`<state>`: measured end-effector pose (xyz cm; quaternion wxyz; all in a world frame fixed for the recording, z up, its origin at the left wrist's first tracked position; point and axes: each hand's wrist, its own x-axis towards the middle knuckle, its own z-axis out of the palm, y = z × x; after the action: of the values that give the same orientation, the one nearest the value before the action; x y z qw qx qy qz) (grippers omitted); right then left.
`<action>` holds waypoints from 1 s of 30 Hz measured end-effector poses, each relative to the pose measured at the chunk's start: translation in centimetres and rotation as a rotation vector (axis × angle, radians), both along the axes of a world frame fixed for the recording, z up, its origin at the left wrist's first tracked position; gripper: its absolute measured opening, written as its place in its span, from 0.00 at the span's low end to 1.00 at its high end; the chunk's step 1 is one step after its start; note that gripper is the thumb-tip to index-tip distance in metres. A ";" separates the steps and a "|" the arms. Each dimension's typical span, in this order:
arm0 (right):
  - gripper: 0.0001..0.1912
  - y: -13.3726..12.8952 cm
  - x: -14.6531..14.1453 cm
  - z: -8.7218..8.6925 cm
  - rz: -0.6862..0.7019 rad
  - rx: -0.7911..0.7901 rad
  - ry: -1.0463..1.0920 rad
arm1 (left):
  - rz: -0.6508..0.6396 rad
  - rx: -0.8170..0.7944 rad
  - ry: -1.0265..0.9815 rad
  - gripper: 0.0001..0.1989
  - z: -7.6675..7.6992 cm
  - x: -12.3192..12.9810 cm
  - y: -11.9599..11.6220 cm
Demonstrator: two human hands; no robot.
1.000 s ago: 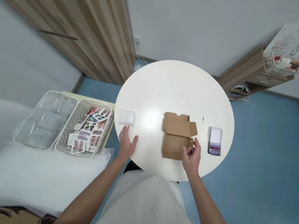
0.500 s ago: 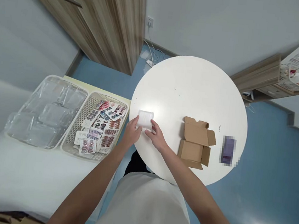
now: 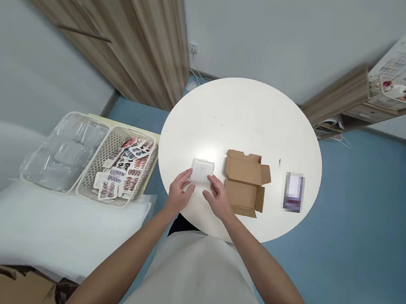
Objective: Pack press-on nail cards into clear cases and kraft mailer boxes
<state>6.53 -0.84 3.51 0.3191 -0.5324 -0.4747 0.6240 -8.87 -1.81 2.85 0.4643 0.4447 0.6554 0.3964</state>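
Note:
A small white rectangular packet (image 3: 202,171), slightly shiny as if clear-wrapped, lies on the round white table (image 3: 243,112) near its front left. My left hand (image 3: 180,191) is at the packet's left side, its fingertips at the edge and its thumb held apart, nearer to me. On the other side, my right hand (image 3: 218,198) touches the right near corner with a fingertip, while its thumb stands away from the packet. Just right of that hand, an unfolded brown cardboard box (image 3: 246,168) lies with its lid and flaps spread.
A pixelated purplish item (image 3: 294,193) lies at the table's right. To the left, one plastic basket (image 3: 89,179) holds many press-on nail cards, and another holds clear plastic packs (image 3: 67,152). A wooden cabinet (image 3: 153,35) stands behind. Brown cardboard (image 3: 3,288) shows at lower left.
My view has shifted. The thumbs have come away from the packet's near edge, and the packet now sits closer to the cardboard box.

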 end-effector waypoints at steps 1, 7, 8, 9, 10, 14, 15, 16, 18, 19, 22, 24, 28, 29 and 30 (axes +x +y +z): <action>0.27 -0.3 1.6 0.5 -0.012 0.024 0.000 | -0.019 0.036 0.006 0.25 0.4 1.5 -0.1; 0.26 -2.5 11.3 0.1 -0.096 0.065 -0.005 | -0.214 0.076 0.062 0.26 0.8 10.3 -1.2; 0.26 -3.0 12.4 -0.5 -0.113 0.047 -0.004 | -0.247 0.064 0.066 0.26 0.6 11.4 -1.4; 0.26 -3.3 13.3 -1.2 -0.119 0.029 -0.004 | -0.278 0.050 0.072 0.26 0.2 12.2 -1.7; 0.25 -3.6 13.9 -1.9 -0.122 0.013 -0.002 | -0.308 0.037 0.083 0.25 -0.1 12.9 -1.8; 0.26 -3.8 14.7 -4.2 -0.133 -0.009 0.013 | -0.385 -0.028 0.184 0.25 -1.3 14.0 -1.9; 0.26 -3.6 14.6 -4.5 -0.131 -0.006 0.006 | -0.403 -0.044 0.218 0.25 -1.4 14.1 -1.7; 0.26 -3.5 14.5 -4.8 -0.125 -0.002 -0.012 | -0.428 -0.060 0.252 0.24 -1.6 14.1 -1.5; 0.27 -3.1 14.4 -5.1 -0.096 0.010 -0.082 | -0.480 -0.096 0.328 0.21 -1.7 14.1 -1.2; 0.27 -3.0 14.3 -5.2 -0.071 0.019 -0.134 | -0.502 -0.114 0.369 0.20 -1.8 14.2 -1.0; 0.29 -3.0 14.1 -5.4 0.031 0.050 -0.300 | -0.534 -0.123 0.479 0.19 -2.1 14.5 -1.0; 0.30 -3.2 14.0 -5.5 0.081 0.071 -0.362 | -0.541 -0.073 0.522 0.20 -2.4 14.6 -1.3; 0.31 -3.5 13.6 -5.1 0.115 0.097 -0.401 | -0.572 0.018 0.552 0.22 -2.5 14.4 -1.7; 0.32 -3.6 13.6 -4.9 0.115 0.105 -0.409 | -0.580 0.034 0.563 0.22 -2.4 14.3 -1.7; 0.31 -3.7 13.6 -4.6 0.112 0.117 -0.415 | -0.583 0.054 0.579 0.23 -2.2 14.1 -1.7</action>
<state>20.16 -4.51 -1.08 0.2094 -0.6029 -0.5943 0.4892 5.28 -3.51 0.65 0.3419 0.7170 0.5948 0.1237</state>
